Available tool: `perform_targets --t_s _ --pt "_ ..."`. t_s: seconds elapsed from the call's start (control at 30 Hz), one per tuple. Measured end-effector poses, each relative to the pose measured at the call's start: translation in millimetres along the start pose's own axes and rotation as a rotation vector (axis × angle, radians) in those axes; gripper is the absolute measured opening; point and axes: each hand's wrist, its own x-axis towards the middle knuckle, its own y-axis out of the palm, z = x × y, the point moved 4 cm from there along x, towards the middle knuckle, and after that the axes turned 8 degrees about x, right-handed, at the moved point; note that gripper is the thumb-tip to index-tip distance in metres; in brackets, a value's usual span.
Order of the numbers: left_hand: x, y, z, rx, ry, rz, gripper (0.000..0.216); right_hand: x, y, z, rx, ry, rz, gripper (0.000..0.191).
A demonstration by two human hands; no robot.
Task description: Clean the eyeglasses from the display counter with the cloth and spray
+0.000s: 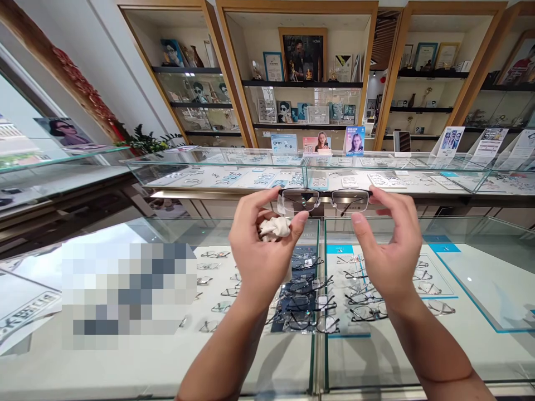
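A pair of eyeglasses with a dark half-rim frame and clear lenses is held up level between my two hands, above a glass display case. My left hand pinches the frame's left end, and a crumpled off-white cloth is bunched in the same palm. On the other side, my right hand grips the right end with fingers behind and thumb below the lens. The temples are mostly hidden behind the lenses.
Beneath my hands, the glass display case holds rows of eyeglasses. Farther back stands another glass counter with several advertising cards on top. Wooden shelves with framed pictures line the wall. A plant is at the left.
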Motion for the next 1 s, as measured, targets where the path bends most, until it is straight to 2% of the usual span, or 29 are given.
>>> perform_targets --t_s 0.1,0.27,0.43,0.53,0.73,0.87,1.0 --pt "0 4 2 -0.021 -0.062 0.040 0.045 -1 -2 7 -0.055 -0.109 -0.043 0.037" --pt "0 7 3 -0.023 -0.096 0.034 0.054 -5 -2 15 -0.134 -0.262 -0.057 0.048" --pt "0 9 4 -0.034 -0.076 0.018 0.051 -6 0 17 -0.193 -0.314 -0.046 0.050" --pt "0 9 4 -0.042 -0.051 -0.023 0.051 -6 2 14 -0.160 -0.273 -0.054 0.045" --pt "-3 5 -1 -0.038 0.054 -0.182 0.051 -5 6 3 0.027 -0.101 0.003 0.040" --pt "-5 3 -2 -0.062 0.101 -0.185 0.049 -7 9 -4 0.120 0.033 0.042 0.041" --pt "-5 3 -2 -0.048 0.130 -0.197 0.050 -7 10 -7 0.239 0.105 0.039 0.036"
